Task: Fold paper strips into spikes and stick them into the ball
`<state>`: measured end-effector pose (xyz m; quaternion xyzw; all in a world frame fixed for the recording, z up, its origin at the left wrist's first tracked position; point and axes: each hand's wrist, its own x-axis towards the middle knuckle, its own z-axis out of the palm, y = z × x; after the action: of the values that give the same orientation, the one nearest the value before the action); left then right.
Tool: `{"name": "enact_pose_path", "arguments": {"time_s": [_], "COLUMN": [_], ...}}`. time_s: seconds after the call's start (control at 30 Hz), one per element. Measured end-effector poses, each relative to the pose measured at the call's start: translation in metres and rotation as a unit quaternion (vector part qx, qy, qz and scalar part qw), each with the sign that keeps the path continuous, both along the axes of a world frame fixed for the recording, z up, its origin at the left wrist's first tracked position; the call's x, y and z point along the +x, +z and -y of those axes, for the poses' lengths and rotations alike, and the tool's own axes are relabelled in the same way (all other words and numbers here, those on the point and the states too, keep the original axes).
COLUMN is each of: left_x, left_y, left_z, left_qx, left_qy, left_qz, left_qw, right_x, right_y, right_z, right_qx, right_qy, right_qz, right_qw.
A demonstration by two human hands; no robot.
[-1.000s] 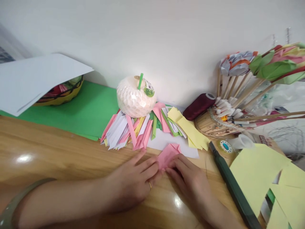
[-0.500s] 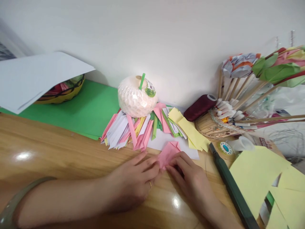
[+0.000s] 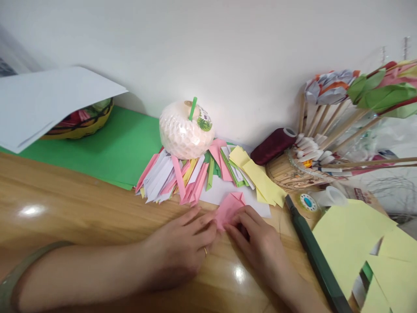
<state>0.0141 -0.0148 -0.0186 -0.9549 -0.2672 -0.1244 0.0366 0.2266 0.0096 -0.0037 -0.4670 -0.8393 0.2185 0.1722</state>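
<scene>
Pink paper (image 3: pixel 230 208), thin and creased, with a folded top corner, lies between both hands on the surface (image 3: pixel 81 208), well forward of its back edge by the wall. Scarcely changed from a second ago: same fold, both hands at the same edges; view shifts slightly.

Left hand (image 3: pixel 182 248): fingers loosely spread, fingertips at the paper's left edge; cannot tell whether it grips. Right hand (image 3: pixel 260 237): fingers curled, thumb and fingertips pinching the lower right edge.

Beyond: narrow folded strips (image 3: pixel 159 178), pink, white and yellow, fanned before a rounded, net-textured white object (image 3: pixel 182 134).

Containers: toward the back left corner, a yellow-sided basket (image 3: pixel 97 124) with red and green contents, part-covered by smooth white sheets (image 3: pixel 58 95). Back right, a ribbed, wood-toned basket (image 3: pixel 283 174) holding sticks (image 3: pixel 322 119) and white-tipped pieces (image 3: pixel 308 148).
</scene>
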Motion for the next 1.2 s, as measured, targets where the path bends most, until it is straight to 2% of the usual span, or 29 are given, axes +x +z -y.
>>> {"name": "enact_pose_path", "arguments": {"time_s": [0.5,0.67,0.83,0.93,1.0,1.2], "left_x": [0.002,0.004,0.002,-0.003,-0.006,-0.009], "left_y": [0.0,-0.001,0.002,0.004,0.005,0.001], "left_z": [-0.001,0.0,-0.003,-0.009,-0.012,-0.009], "left_qx": [-0.019,0.0,0.013,0.042,0.06,0.066], "left_qy": [0.01,0.012,0.013,0.026,0.038,0.023], "left_qz": [0.005,0.016,0.009,0.015,0.026,0.063], "left_qw": [1.0,1.0,1.0,0.999,0.997,0.996], "right_x": [0.0,-0.001,0.01,0.014,0.011,-0.011], "right_y": [0.0,-0.001,0.005,0.012,0.014,0.011], "right_z": [0.001,-0.002,-0.001,0.004,0.01,0.023], "right_qx": [-0.002,0.007,0.052,0.128,0.166,0.13], "right_qy": [-0.011,-0.01,0.047,0.123,0.151,0.139], "right_qz": [-0.003,-0.019,0.015,0.066,0.069,0.063], "right_qw": [1.0,1.0,0.997,0.982,0.972,0.98]}}
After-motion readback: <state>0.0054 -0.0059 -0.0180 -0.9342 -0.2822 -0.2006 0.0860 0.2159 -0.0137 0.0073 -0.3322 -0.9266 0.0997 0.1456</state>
